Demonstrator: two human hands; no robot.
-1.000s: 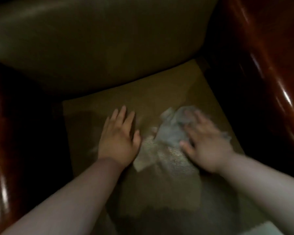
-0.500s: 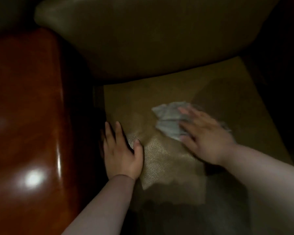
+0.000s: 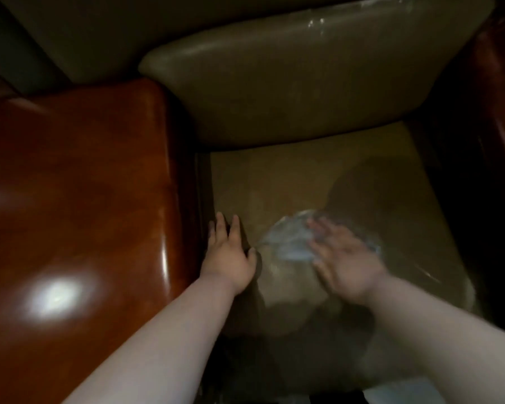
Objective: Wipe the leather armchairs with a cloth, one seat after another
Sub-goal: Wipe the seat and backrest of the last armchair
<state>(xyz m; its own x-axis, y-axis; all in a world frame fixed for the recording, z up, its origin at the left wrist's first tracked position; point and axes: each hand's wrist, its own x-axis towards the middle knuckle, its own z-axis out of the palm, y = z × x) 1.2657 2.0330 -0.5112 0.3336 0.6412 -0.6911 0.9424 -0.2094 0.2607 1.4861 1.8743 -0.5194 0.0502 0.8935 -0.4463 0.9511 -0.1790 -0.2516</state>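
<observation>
Underneath right hand (image 3: pixel 344 262) fingers (image 3: pixel 322 228), pale cloth (image 3: pixel 289 243), flat on seat (image 3: pixel 274 176)

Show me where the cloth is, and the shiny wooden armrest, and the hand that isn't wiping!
cloth (image 3: pixel 289 243): head view, on its pale bunched middle left of the wiping fingers.
wooden armrest (image 3: pixel 79 199): head view, on its broad glossy top.
left hand (image 3: pixel 228 255): head view, on the back of the hand.

Glossy reddish wooden armrest (image 3: pixel 79 205), smooth leather backrest (image 3: pixel 303 83), matt grained leather seat (image 3: pixel 274 176), pale cloth (image 3: pixel 289 240).
</observation>
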